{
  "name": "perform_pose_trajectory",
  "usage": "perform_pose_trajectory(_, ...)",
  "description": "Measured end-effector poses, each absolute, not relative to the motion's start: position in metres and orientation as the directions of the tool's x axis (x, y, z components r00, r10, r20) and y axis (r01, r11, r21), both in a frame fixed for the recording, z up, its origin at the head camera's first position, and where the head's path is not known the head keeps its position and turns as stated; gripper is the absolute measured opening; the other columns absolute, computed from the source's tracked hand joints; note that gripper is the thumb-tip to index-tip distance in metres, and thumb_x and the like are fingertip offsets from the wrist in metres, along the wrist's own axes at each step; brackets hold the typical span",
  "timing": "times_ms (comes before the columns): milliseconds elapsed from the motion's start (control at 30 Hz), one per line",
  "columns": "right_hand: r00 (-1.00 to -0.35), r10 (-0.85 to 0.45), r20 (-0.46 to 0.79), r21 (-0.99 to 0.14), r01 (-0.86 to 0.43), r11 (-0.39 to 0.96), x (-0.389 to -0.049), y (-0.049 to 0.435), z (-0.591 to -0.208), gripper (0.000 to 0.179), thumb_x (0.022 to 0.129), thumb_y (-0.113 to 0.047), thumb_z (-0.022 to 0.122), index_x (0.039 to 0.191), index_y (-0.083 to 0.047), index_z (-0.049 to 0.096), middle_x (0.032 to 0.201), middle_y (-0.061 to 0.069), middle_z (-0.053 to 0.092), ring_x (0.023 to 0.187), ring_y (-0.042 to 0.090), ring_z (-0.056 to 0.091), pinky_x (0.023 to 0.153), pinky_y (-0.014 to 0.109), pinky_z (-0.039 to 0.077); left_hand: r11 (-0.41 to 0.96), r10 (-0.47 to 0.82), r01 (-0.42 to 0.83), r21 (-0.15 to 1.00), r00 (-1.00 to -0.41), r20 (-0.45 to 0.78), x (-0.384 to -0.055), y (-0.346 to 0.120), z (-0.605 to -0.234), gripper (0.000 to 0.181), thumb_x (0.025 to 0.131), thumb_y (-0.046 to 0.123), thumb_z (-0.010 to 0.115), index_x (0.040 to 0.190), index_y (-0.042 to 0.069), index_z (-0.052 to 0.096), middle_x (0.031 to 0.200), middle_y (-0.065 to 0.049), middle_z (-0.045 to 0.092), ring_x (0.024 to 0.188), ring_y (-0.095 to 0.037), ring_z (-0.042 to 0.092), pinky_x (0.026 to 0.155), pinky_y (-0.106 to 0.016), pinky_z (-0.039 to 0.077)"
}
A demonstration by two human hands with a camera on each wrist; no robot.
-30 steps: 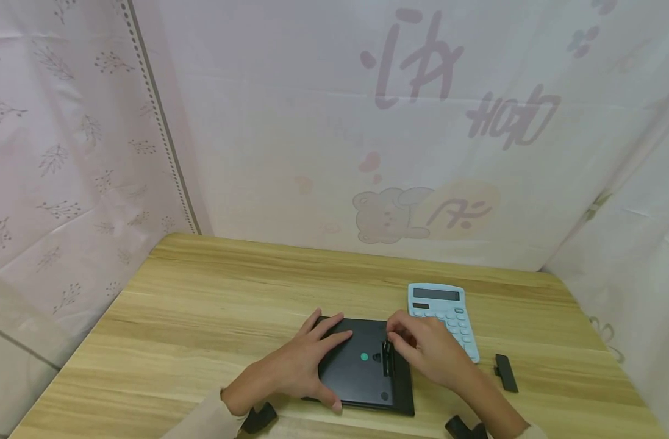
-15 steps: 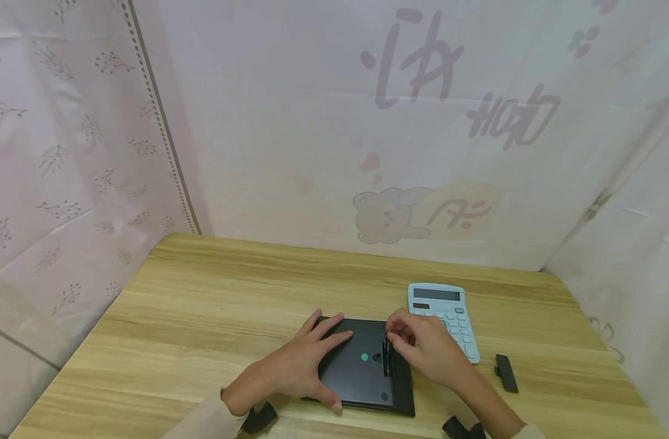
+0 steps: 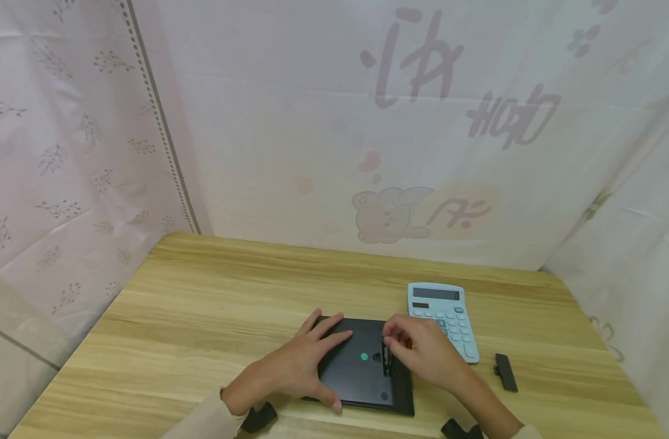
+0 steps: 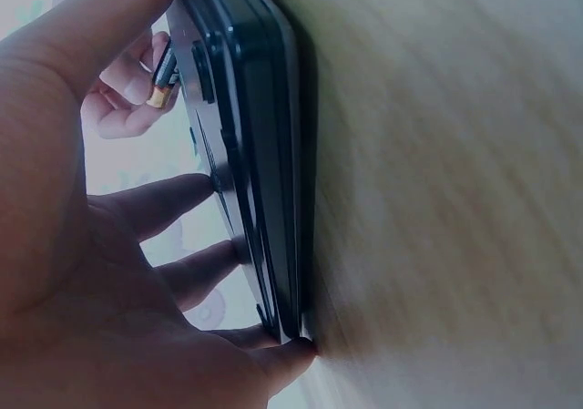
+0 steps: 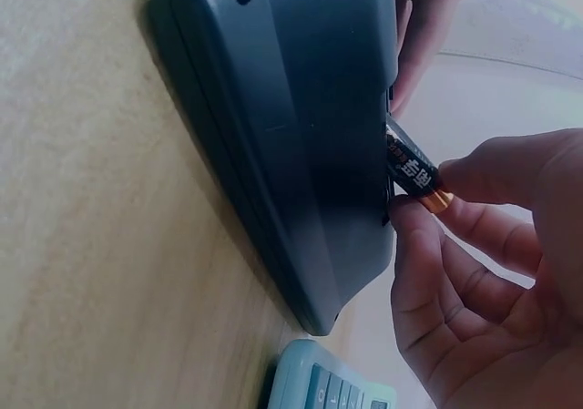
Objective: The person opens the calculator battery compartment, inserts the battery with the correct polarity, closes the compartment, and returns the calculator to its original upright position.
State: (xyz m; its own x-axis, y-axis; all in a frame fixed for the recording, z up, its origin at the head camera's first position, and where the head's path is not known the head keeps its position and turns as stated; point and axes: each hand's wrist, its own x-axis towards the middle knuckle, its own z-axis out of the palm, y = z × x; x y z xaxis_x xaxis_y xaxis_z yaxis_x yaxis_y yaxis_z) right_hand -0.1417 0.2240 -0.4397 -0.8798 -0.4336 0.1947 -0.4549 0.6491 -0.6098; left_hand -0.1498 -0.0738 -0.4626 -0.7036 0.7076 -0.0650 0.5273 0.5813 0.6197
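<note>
A flat black device lies on the table with a green dot and a narrow battery slot on its upper face. My left hand rests on it, fingers spread over the top and thumb at the near edge. At the slot, my right hand pinches a small black battery with a copper-coloured end. The battery is tilted, its copper end raised by the fingertips and its other end down at the slot. In the left wrist view the battery shows between the right hand's fingers.
A light blue calculator lies just beyond the right hand, partly covered by it. Further right on the wooden table is a small black cover with a tab. Printed curtains hang behind and at both sides.
My right hand has shifted slightly left and toward me along the slot, still pinching the battery. My left hand and the black device have stayed in place.
</note>
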Motion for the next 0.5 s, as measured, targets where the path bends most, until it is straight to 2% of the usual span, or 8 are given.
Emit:
perform_pose_trajectory(367, -0.879, -0.43, 0.205, -0.565, -0.465, 0.681, -0.1419, 0.2233, -0.4419, 0.012, 0.101, -0.008, 0.077, 0.096, -0.019, 0.077, 0.084, -0.018, 0.062, 0.07, -0.001, 0.055, 0.06, 0.024, 0.052, 0.585, 0.708, 0.537, 0.608, -0.704, -0.061, -0.149, -0.0743, -0.4635, 0.117, 0.076, 0.057, 0.1, 0.171, 0.02, 0.043, 0.183, -0.005, 0.018, 0.166, -0.05, 0.005, 0.123, -0.072, 0.033)
perform_pose_trajectory(500, -0.878, -0.424, 0.221, -0.547, -0.472, 0.692, -0.14, 0.2237, -0.4404, 0.011, 0.097, -0.007, 0.082, 0.099, -0.017, 0.079, 0.091, -0.014, 0.065, 0.07, -0.002, 0.055, 0.058, 0.024, 0.051, 0.586, 0.708, 0.538, 0.605, -0.704, -0.06, -0.1488, -0.0743, -0.4629, 0.117, 0.076, 0.057, 0.1, 0.171, 0.02, 0.042, 0.183, -0.005, 0.018, 0.166, -0.05, 0.005, 0.122, -0.072, 0.034)
